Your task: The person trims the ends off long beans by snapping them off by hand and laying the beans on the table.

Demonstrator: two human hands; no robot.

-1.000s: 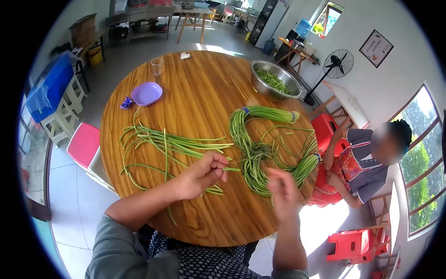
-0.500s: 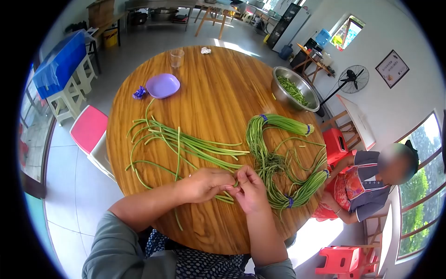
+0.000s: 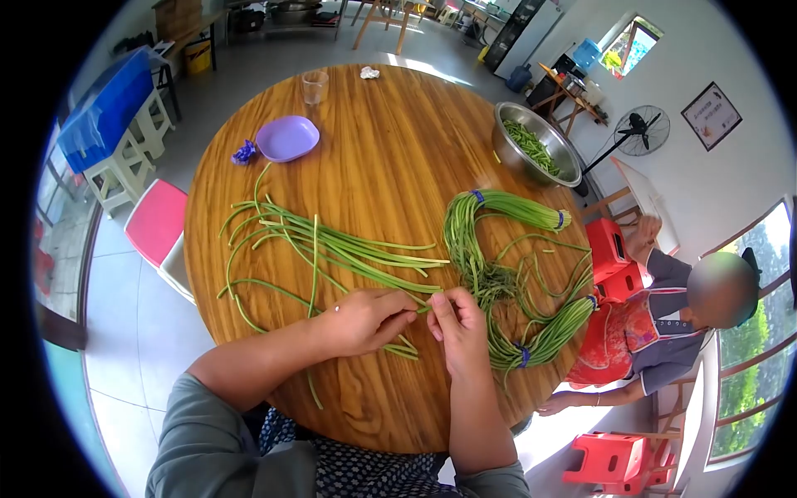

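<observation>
My left hand [image 3: 369, 322] is closed, its fingers curled at the end of a garlic scape [image 3: 422, 306], a thin green stem. Just to its right, my right hand [image 3: 459, 328] pinches thumb against fingers; anything between them is too small to make out. The hands are slightly apart. Loose garlic scapes [image 3: 357, 259] lie spread on the table, beyond and left of my left hand. Right of my right hand rests a large bent bundle of garlic scapes [image 3: 465, 236], tied with blue bands, its thin darker tips tangled in the middle.
The round wooden table [image 3: 390, 158] carries a steel bowl [image 3: 564, 158] of short green pieces, a purple dish [image 3: 288, 139], a crumpled purple-blue band [image 3: 243, 153], a clear cup [image 3: 315, 86] and a crumpled white tissue [image 3: 369, 73]. A person [image 3: 656, 307] sits at the right.
My hands, touching before, have come slightly apart, and my left fingers have shifted a little left. The person at the right has raised one hand and lowered the other arm. The view shifts slightly.
</observation>
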